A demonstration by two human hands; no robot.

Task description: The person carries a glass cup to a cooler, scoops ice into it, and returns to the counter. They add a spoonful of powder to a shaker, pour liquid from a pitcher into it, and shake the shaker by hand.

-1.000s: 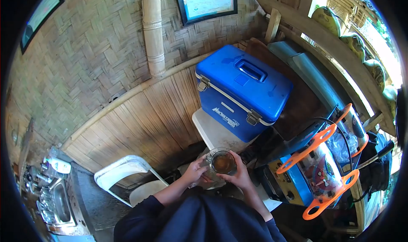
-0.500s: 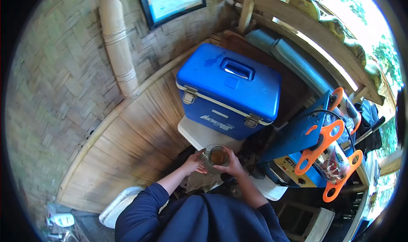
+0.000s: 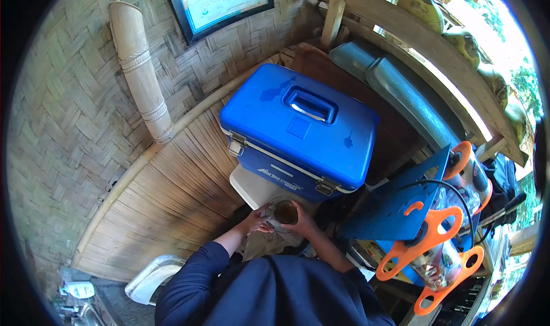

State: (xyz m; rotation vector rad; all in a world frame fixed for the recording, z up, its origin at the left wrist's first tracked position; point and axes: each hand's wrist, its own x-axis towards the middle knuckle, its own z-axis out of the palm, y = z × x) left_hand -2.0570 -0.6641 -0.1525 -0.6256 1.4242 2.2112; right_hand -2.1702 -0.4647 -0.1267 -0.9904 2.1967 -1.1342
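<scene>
Close in front of my body, a clear glass (image 3: 285,212) holds a brown liquid. Around its left side shows a clear, round rim like that of a saucer. My left hand (image 3: 255,220) is closed at the left edge of that rim, fingers curled beneath. On the other side, my right hand (image 3: 302,219) wraps the glass, thumb at its near side. Just beyond both hands stands a blue cooler box (image 3: 298,125), lid down and latches at the front, on a white surface (image 3: 250,189).
Right of me are a blue panel (image 3: 395,197), orange-handled plastic containers (image 3: 438,263) and a black cable. A woven bamboo wall (image 3: 69,125) carries a framed certificate (image 3: 226,2) and a bamboo tube (image 3: 140,71). Green coconuts (image 3: 421,10) line a ledge. A white chair (image 3: 150,277) stands lower left.
My view has shifted, so the cooler looks larger and farther left, and the orange handles sit lower. Both hands keep hold of the glass and the clear rim in nearly the same pose.
</scene>
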